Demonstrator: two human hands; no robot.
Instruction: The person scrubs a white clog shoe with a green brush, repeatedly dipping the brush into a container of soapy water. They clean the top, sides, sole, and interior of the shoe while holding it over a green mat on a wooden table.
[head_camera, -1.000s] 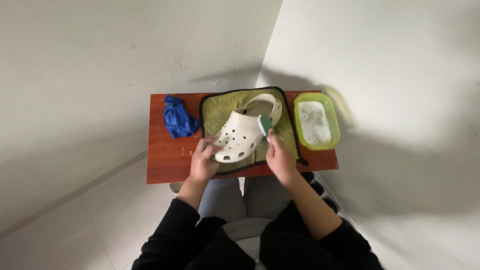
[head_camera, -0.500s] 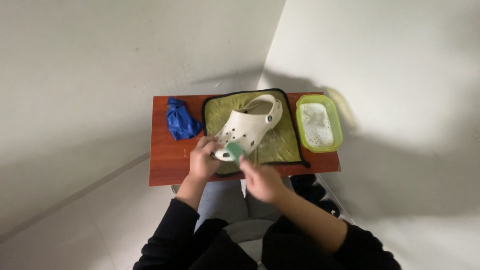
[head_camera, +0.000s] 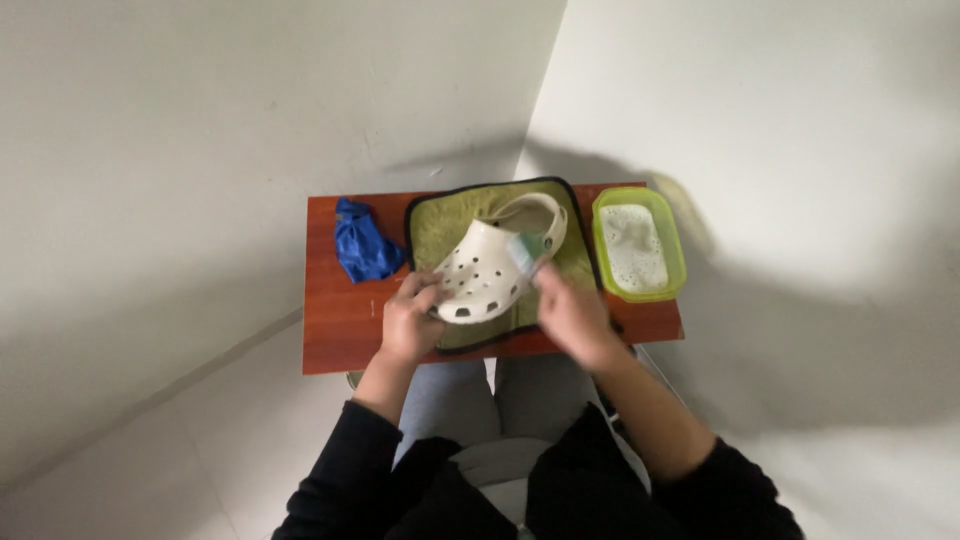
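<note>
A white clog shoe (head_camera: 484, 272) with holes lies on a green mat (head_camera: 441, 222) on a small red-brown table (head_camera: 334, 322). My left hand (head_camera: 410, 318) grips the clog's toe end from the near left. Blurred by motion, my right hand (head_camera: 570, 315) is shut on a small green-and-white brush (head_camera: 527, 250), whose head rests against the clog's right side near the heel strap.
A crumpled blue cloth (head_camera: 361, 242) lies on the table left of the mat. A lime-green tub (head_camera: 638, 243) of foamy water stands at the table's right end. Pale walls meet in a corner behind the table. My knees are under its near edge.
My right hand went from the clog's right side down toward its toe, and has now come back up to the right side with the brush. The left hand has kept its hold.
</note>
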